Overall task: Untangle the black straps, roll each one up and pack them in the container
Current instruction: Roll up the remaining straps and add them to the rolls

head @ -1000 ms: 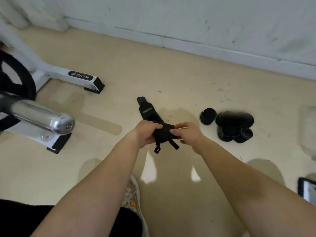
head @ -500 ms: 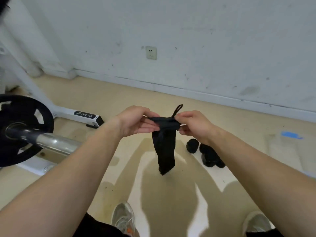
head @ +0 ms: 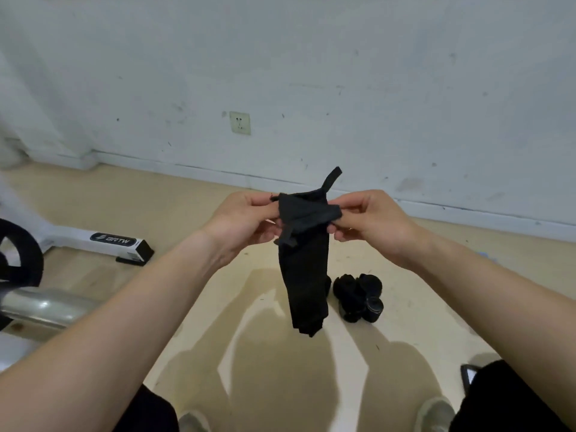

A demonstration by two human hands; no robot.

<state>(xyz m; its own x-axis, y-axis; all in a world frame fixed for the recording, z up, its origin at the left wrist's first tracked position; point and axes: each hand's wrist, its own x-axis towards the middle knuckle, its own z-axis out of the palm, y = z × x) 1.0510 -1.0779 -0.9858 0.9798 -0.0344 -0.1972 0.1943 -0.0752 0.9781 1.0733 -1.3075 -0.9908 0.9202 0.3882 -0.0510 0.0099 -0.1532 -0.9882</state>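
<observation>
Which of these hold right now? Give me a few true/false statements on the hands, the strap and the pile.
1. The left hand and the right hand both pinch the strap at its top end. True.
2. The strap is rolled up tight. False: it hangs down unrolled from the hands.
3. The pile of black straps lies on the floor, to the right of the hanging strap. True.
4. The strap lies flat on the floor. False: it is held up in the air, with its lower end dangling.
</observation>
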